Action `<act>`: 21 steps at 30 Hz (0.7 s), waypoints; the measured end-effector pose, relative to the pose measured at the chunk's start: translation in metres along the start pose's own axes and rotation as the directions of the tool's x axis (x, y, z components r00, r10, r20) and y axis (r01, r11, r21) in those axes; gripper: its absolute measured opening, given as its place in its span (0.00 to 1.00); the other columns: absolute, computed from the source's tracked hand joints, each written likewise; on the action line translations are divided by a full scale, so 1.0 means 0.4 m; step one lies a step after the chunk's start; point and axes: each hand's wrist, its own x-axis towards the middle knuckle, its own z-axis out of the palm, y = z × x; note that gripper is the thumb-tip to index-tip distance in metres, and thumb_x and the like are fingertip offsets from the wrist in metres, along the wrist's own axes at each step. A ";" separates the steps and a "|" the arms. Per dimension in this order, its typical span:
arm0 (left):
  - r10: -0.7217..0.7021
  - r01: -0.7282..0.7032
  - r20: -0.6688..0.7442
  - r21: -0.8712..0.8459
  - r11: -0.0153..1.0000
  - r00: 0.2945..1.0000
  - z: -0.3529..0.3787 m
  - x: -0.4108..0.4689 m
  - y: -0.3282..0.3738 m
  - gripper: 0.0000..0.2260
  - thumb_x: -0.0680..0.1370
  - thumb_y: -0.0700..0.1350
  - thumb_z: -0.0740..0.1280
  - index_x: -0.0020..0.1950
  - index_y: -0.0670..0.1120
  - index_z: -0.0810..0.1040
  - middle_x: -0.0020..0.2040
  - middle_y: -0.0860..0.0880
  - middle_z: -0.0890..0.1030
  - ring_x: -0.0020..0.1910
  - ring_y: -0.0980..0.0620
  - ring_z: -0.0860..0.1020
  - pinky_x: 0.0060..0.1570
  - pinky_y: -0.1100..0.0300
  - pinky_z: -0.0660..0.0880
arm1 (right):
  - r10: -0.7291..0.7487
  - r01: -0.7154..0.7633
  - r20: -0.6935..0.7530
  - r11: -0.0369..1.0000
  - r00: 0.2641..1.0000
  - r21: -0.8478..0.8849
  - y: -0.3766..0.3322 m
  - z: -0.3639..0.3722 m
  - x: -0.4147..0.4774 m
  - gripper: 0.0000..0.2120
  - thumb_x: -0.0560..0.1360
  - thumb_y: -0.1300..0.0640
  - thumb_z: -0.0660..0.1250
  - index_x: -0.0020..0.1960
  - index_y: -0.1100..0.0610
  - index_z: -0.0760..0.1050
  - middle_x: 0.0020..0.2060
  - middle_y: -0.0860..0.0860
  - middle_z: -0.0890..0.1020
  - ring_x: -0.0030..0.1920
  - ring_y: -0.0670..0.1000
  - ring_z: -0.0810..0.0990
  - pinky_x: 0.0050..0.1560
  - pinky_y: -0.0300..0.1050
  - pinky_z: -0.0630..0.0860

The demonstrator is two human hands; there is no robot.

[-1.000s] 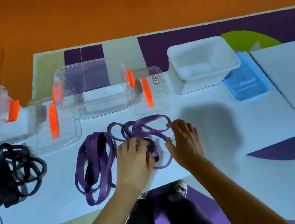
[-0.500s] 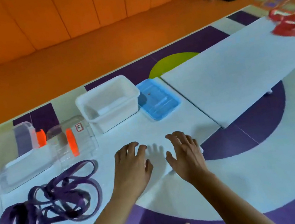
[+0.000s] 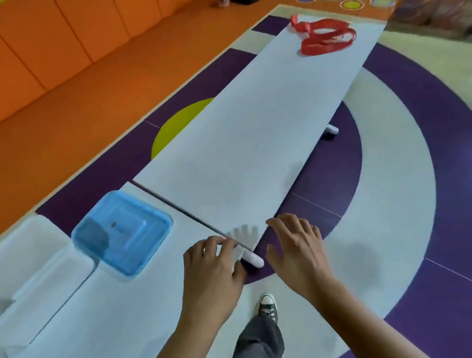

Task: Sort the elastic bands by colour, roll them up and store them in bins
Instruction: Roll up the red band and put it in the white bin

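matt white tabletops meet beside a glossy translucent blue plastic lid, with flat red elastic bands lying at the far end, above smooth vinyl flooring.
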 end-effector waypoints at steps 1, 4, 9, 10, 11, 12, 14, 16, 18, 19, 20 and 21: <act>0.021 -0.021 0.001 -0.007 1.000 1.000 0.022 0.055 0.023 0.12 0.72 0.49 0.69 0.55 0.51 0.81 0.53 0.51 0.80 0.53 0.46 0.79 0.55 0.50 0.75 | 0.019 -0.019 -0.012 1.000 1.000 -0.021 0.039 -0.008 0.040 0.21 0.71 0.54 0.72 0.64 0.52 0.77 0.59 0.51 0.79 0.55 0.58 0.79 0.53 0.53 0.74; 0.060 -0.059 0.022 -0.044 0.997 0.998 0.078 0.222 0.094 0.11 0.72 0.49 0.68 0.53 0.51 0.81 0.50 0.52 0.81 0.51 0.46 0.79 0.55 0.50 0.74 | 0.094 -0.094 -0.002 0.994 0.996 -0.062 0.143 -0.033 0.152 0.22 0.71 0.53 0.73 0.64 0.52 0.77 0.58 0.50 0.80 0.55 0.58 0.80 0.54 0.53 0.74; 0.191 -0.187 0.047 -0.079 0.979 0.980 0.150 0.493 0.230 0.09 0.73 0.49 0.67 0.52 0.51 0.81 0.49 0.52 0.80 0.47 0.47 0.79 0.55 0.50 0.75 | 0.179 -0.181 -0.028 0.980 0.983 -0.077 0.297 -0.088 0.321 0.21 0.72 0.51 0.73 0.64 0.51 0.76 0.57 0.50 0.80 0.54 0.57 0.80 0.53 0.52 0.75; 0.209 -0.203 0.064 -0.090 0.975 0.976 0.164 0.541 0.257 0.10 0.74 0.49 0.66 0.53 0.51 0.81 0.49 0.52 0.81 0.48 0.48 0.79 0.56 0.50 0.75 | 0.199 -0.200 -0.031 0.977 0.980 -0.074 0.330 -0.100 0.352 0.21 0.72 0.51 0.73 0.64 0.51 0.76 0.57 0.50 0.80 0.54 0.57 0.80 0.53 0.52 0.75; 0.219 -0.211 0.080 -0.097 0.973 0.972 0.175 0.586 0.283 0.10 0.74 0.50 0.66 0.53 0.51 0.81 0.50 0.52 0.81 0.49 0.48 0.79 0.56 0.50 0.76 | 0.215 -0.217 -0.033 0.973 0.976 -0.074 0.362 -0.114 0.382 0.21 0.73 0.51 0.72 0.65 0.50 0.76 0.58 0.50 0.79 0.55 0.56 0.79 0.53 0.52 0.75; 0.229 -0.221 0.079 -0.103 0.970 0.970 0.182 0.621 0.305 0.10 0.74 0.50 0.66 0.53 0.51 0.81 0.50 0.52 0.81 0.49 0.48 0.79 0.56 0.50 0.76 | 0.224 -0.226 -0.034 0.971 0.974 -0.078 0.392 -0.128 0.406 0.21 0.74 0.51 0.72 0.65 0.50 0.75 0.58 0.50 0.79 0.55 0.56 0.79 0.54 0.52 0.75; 0.259 -0.249 0.072 -0.116 0.961 0.963 0.208 0.705 0.354 0.10 0.73 0.50 0.65 0.52 0.51 0.82 0.48 0.52 0.81 0.48 0.48 0.80 0.54 0.50 0.77 | 0.250 -0.252 -0.037 0.965 0.967 -0.073 0.472 -0.163 0.476 0.21 0.75 0.51 0.71 0.66 0.50 0.75 0.59 0.50 0.78 0.57 0.56 0.78 0.56 0.52 0.74; 0.278 -0.267 0.077 -0.128 0.955 0.957 0.245 0.793 0.402 0.10 0.73 0.50 0.65 0.51 0.51 0.82 0.48 0.52 0.81 0.47 0.48 0.80 0.53 0.51 0.77 | 0.282 -0.285 -0.047 0.957 0.958 -0.060 0.561 -0.192 0.559 0.20 0.75 0.51 0.70 0.67 0.50 0.75 0.60 0.50 0.78 0.58 0.56 0.78 0.57 0.52 0.73; 0.278 -0.265 0.085 -0.138 0.954 0.957 0.277 0.877 0.445 0.10 0.74 0.51 0.64 0.52 0.51 0.81 0.48 0.53 0.81 0.48 0.49 0.79 0.54 0.52 0.76 | 0.293 -0.297 -0.062 0.953 0.954 -0.060 0.642 -0.217 0.639 0.20 0.75 0.51 0.69 0.67 0.50 0.74 0.60 0.50 0.78 0.58 0.56 0.78 0.58 0.52 0.72; 0.268 -0.255 0.087 -0.140 0.957 0.959 0.297 0.925 0.473 0.10 0.74 0.51 0.65 0.52 0.51 0.81 0.49 0.53 0.81 0.48 0.49 0.79 0.55 0.52 0.76 | 0.297 -0.301 -0.064 0.952 0.953 -0.056 0.685 -0.228 0.681 0.20 0.75 0.50 0.69 0.67 0.50 0.75 0.60 0.50 0.78 0.58 0.56 0.78 0.58 0.52 0.72; 0.261 -0.249 0.076 -0.134 0.959 0.962 0.319 0.976 0.505 0.09 0.74 0.50 0.66 0.52 0.51 0.81 0.49 0.53 0.81 0.48 0.49 0.79 0.55 0.52 0.76 | 0.292 -0.296 -0.072 0.954 0.954 -0.053 0.734 -0.239 0.728 0.20 0.75 0.50 0.69 0.66 0.50 0.75 0.60 0.50 0.78 0.58 0.56 0.78 0.58 0.52 0.72; 0.257 -0.246 0.070 -0.133 0.960 0.964 0.339 1.026 0.537 0.08 0.74 0.49 0.67 0.51 0.51 0.82 0.49 0.53 0.81 0.48 0.49 0.79 0.54 0.51 0.76 | 0.288 -0.293 -0.079 0.955 0.954 -0.048 0.781 -0.252 0.774 0.20 0.75 0.50 0.70 0.66 0.50 0.75 0.59 0.50 0.78 0.58 0.57 0.78 0.58 0.53 0.72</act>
